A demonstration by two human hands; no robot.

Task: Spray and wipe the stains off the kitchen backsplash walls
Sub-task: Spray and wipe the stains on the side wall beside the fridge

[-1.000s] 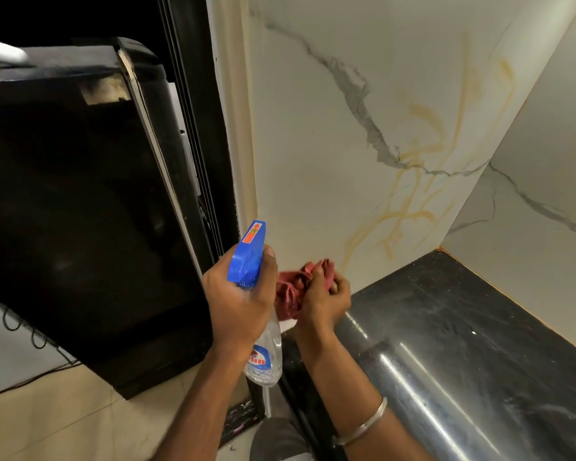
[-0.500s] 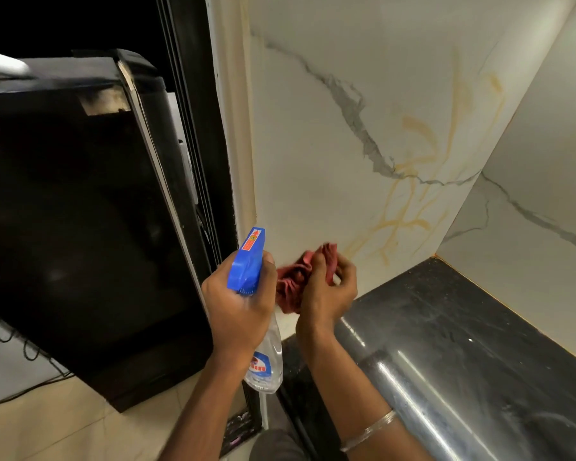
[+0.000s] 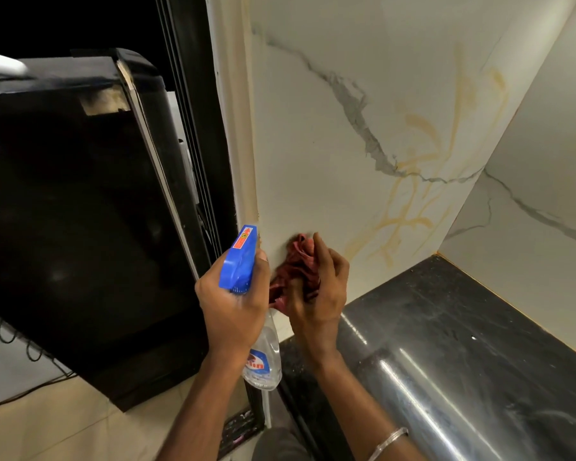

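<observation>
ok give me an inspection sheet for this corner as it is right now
surface: black countertop, glossy and streaky; white marble wall carries yellow stains
job's things: spray bottle, blue head, pointed towards the wall; red cloth, bunched up
clutter: nothing seen
hands: left hand grips the spray bottle; right hand holds the red cloth close to the wall, contact unclear
cables: dark cable runs low at left
surroundings: black appliance left of the wall; tiled floor

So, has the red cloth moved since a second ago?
Yes, upward. The red cloth in the right hand now tops out above the back corner of the black counter; a second ago its top sat just below that corner's level.
</observation>
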